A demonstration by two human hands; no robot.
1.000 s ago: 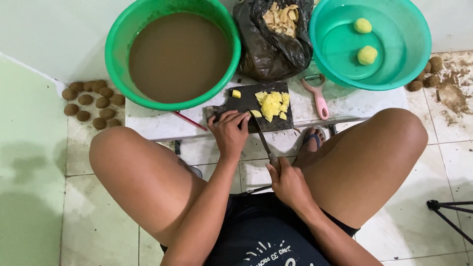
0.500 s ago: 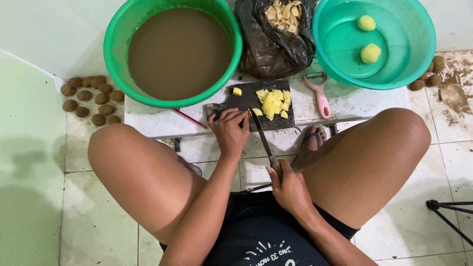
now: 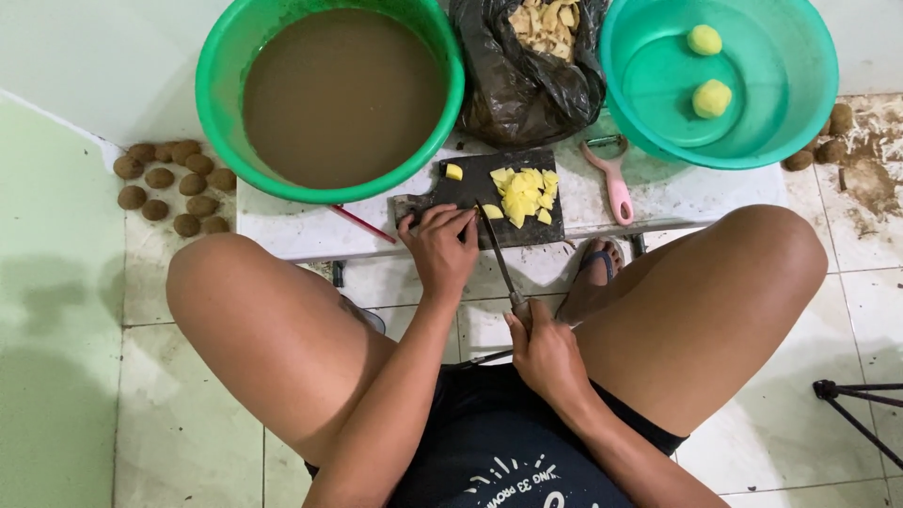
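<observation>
My left hand [image 3: 439,249] rests with fingers curled on the near edge of a dark cutting board [image 3: 470,186], touching a potato piece. My right hand [image 3: 543,352] grips the handle of a knife [image 3: 497,256] whose tip reaches the board beside my left fingers. A pile of cut yellow potato pieces [image 3: 523,194] lies on the board's right half, with one stray piece [image 3: 454,171] at its far edge. The board sits on a low white table [image 3: 658,198] between my knees.
A green basin of muddy water [image 3: 340,94] stands at the far left, a black bag of peels [image 3: 527,66] in the middle, a teal basin [image 3: 790,113] with two peeled potatoes at the right. A pink peeler [image 3: 616,183] lies beside the board. Several unpeeled potatoes [image 3: 174,183] lie on the floor.
The knife has shifted slightly on the board beside my left fingers; both hands stay in nearly the same place.
</observation>
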